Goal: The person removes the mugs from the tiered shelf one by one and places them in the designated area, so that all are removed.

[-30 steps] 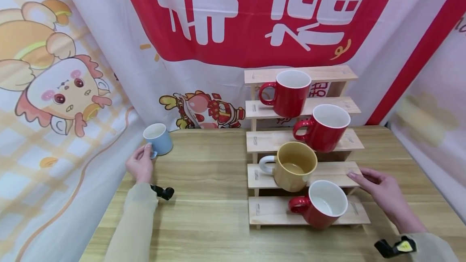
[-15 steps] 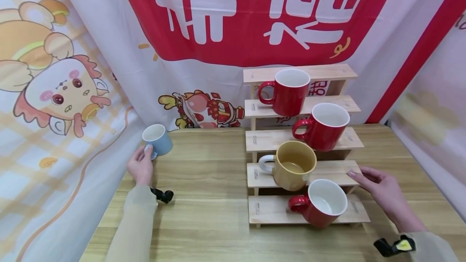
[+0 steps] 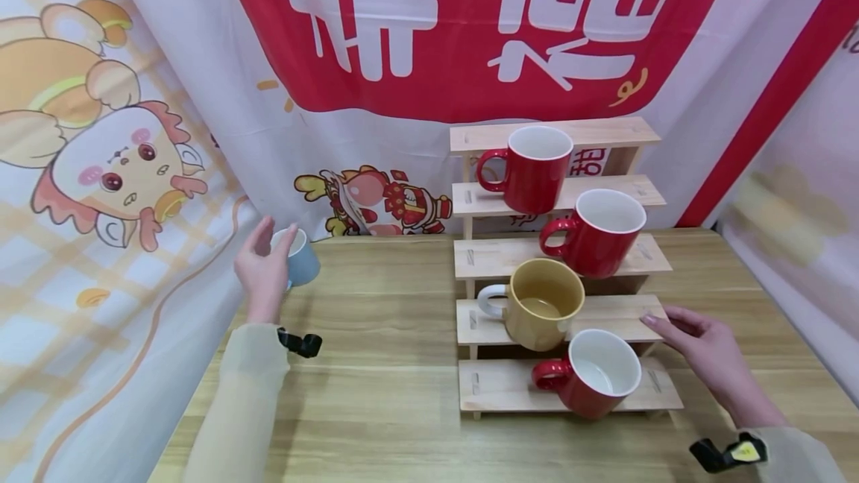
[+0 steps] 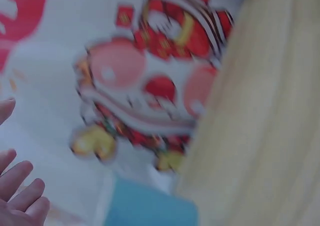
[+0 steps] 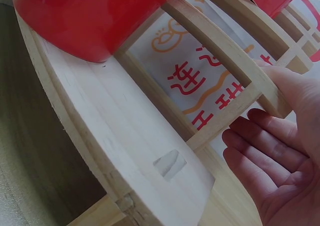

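Observation:
In the head view my left hand (image 3: 262,268) is raised at the near side of a light blue mug (image 3: 303,259), fingers and thumb spread apart. Part of that mug is hidden behind the hand. The left wrist view shows the fingers (image 4: 21,186) away from the blue mug's side (image 4: 150,206). At the right, my right hand (image 3: 701,349) grips the end of a stepped wooden rack (image 3: 611,319), thumb on top of a shelf. In the right wrist view its fingers (image 5: 265,151) curve below that shelf end.
The rack bears a top red mug (image 3: 535,177), a second red mug (image 3: 604,237), a yellow mug (image 3: 537,311) with a white handle, and a lowest red mug (image 3: 593,379). Printed cloth (image 3: 376,103) hangs behind the wooden table (image 3: 376,364).
My left hand has let go of the blue mug's handle and risen, its fingers spreading. The blue mug stays at about the same place. My right hand has not moved on the rack.

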`<state>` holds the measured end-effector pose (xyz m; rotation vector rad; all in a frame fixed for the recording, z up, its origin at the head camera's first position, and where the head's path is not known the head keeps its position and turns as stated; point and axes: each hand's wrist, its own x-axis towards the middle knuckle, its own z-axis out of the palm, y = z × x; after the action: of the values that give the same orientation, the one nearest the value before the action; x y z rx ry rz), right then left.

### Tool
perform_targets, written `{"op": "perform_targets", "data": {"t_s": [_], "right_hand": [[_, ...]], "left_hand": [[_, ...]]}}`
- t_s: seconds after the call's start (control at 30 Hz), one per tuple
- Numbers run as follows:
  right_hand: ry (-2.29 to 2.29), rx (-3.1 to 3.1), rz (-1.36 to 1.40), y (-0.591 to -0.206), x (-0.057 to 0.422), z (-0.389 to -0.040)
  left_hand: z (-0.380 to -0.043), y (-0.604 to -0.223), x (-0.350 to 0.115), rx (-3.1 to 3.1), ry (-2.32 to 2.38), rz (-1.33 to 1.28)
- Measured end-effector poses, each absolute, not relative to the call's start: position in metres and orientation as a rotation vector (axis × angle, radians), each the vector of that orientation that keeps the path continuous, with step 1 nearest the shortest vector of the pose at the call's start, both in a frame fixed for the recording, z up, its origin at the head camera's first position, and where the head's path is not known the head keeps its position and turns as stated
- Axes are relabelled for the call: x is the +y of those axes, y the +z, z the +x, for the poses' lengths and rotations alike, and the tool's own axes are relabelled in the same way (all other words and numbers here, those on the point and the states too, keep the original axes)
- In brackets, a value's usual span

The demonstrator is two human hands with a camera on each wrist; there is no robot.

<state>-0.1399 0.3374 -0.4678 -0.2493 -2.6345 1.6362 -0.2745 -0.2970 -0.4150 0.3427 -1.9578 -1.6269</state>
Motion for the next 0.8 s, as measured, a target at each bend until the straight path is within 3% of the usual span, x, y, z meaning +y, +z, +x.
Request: {"op": "perform_targets", "data": {"t_s": [0.3, 0.8], "right_hand": [[1.605, -2.660, -0.265, -0.469, 0.337, -0.140], [1.586, -2.661, -0.258, -0.470, 0.337, -0.140]], "left_hand": [[-0.270, -0.358, -0.236, -1.993, -1.699, 0.050], [-0.265, -0.309, -0.136, -2.026, -1.831, -0.422]]}}
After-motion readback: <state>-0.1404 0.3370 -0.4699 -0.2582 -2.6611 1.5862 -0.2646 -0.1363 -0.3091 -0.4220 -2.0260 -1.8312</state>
